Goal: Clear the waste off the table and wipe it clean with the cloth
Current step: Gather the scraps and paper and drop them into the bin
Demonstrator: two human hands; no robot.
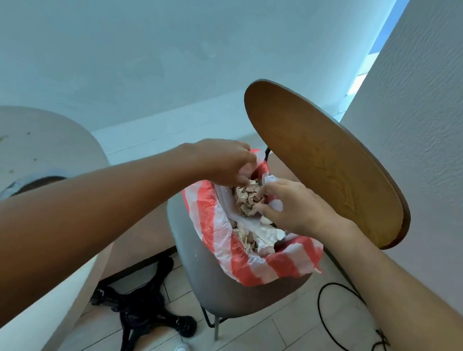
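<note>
Tiled floor, grey bin (211, 275) under wooden lid (323, 161) | both hands pinched paper holding waste (246, 199) | left hand (223, 161), right hand (294, 205) directly above bin's striped liner (242, 262) | stained table (6, 151) behind left arm.

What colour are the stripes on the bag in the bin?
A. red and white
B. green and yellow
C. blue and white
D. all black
A: the bag folded over the rim of the grey bin has red and white stripes, and both hands, left hand and right hand, hold paper with scraps over it.
</note>
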